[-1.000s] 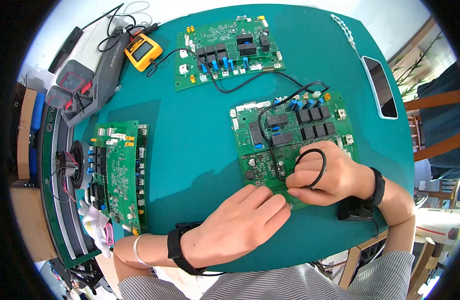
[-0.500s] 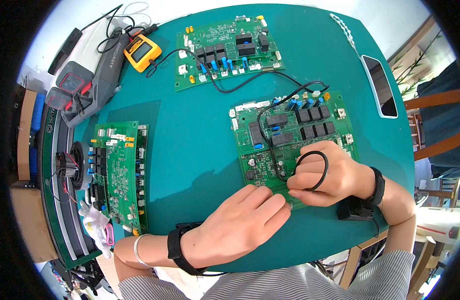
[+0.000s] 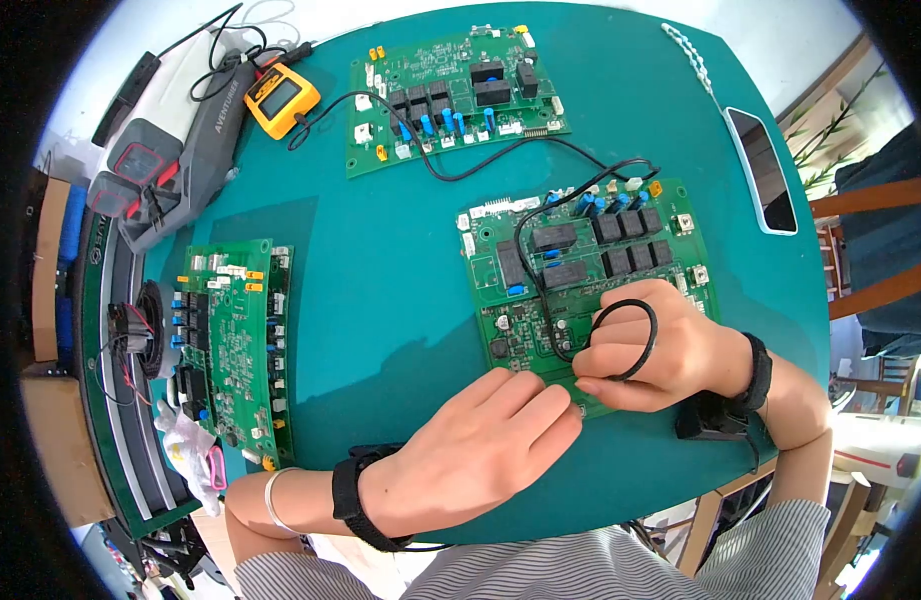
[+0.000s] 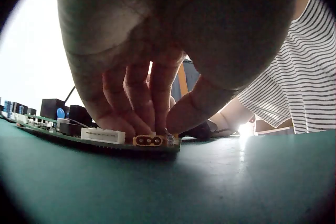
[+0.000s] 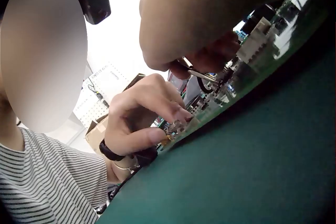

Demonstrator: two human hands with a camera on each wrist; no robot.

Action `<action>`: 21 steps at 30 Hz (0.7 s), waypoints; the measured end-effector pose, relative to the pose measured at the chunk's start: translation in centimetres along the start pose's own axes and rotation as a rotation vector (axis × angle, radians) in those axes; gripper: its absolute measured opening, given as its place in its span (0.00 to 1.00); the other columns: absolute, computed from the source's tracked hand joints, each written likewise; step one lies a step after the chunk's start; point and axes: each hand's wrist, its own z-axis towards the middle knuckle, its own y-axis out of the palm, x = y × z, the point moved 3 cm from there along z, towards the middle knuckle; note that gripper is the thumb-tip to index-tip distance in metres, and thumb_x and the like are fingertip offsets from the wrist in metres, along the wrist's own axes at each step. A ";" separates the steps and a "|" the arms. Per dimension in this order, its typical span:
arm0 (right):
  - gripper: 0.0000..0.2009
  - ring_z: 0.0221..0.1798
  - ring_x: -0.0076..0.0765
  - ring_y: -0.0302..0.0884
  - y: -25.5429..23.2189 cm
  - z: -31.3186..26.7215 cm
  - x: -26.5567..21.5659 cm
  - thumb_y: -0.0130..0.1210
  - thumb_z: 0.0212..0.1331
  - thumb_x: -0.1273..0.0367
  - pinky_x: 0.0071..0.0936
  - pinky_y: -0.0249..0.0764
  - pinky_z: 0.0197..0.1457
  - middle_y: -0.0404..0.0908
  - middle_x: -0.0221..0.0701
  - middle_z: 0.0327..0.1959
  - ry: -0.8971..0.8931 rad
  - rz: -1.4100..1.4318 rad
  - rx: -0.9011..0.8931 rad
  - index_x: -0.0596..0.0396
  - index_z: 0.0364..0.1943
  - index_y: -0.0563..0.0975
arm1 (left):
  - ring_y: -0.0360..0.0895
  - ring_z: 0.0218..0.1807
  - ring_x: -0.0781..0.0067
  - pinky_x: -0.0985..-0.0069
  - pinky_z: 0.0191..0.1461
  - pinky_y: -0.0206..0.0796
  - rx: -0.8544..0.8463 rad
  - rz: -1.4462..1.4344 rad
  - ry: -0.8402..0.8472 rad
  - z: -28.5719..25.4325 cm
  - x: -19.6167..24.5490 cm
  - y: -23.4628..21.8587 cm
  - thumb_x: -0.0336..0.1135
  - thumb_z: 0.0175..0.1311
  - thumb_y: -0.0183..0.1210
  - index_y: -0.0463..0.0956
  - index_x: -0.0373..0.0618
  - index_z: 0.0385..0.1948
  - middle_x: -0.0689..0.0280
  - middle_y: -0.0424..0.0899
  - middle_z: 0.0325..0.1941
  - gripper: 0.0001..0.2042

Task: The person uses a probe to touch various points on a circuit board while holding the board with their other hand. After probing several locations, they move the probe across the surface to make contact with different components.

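A green circuit board with black relays lies on the table. My left hand is at its near edge; thumb and fingers pinch the board's corner beside a yellow connector in the left wrist view. My right hand is curled over the board's near right part, a black cable looping around its fingers. In the right wrist view that hand grips a thin metallic tool, its tip close to the board's components. The hand hides most of the tool, and exact contact cannot be told.
A second board lies at the back, and upright boards stand at the left. The cable runs to a yellow meter at the back left. A phone lies at the right, a black object near the right wrist.
In the head view, the objects at the left and back have shifted slightly left and up in the picture. Both hands keep nearly the same place and hold.
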 end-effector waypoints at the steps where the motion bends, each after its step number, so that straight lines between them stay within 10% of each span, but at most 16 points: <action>1: 0.08 0.22 0.36 0.72 0.0 0.0 0.0 0.67 0.56 0.70 0.35 0.66 0.25 0.68 0.26 0.18 -0.002 0.000 0.006 0.53 0.29 0.76 | 0.75 0.37 0.64 0.68 0.38 0.68 0.001 -0.002 -0.002 0.0 0.0 0.0 0.24 0.47 0.65 0.81 0.35 0.43 0.63 0.74 0.37 0.17; 21: 0.08 0.22 0.37 0.72 -0.2 0.0 0.1 0.68 0.55 0.70 0.35 0.67 0.25 0.71 0.26 0.21 0.058 0.020 -0.032 0.52 0.31 0.77 | 0.77 0.40 0.64 0.69 0.42 0.70 0.030 -0.002 0.022 -0.1 0.0 0.1 0.28 0.49 0.62 0.80 0.33 0.44 0.62 0.73 0.39 0.17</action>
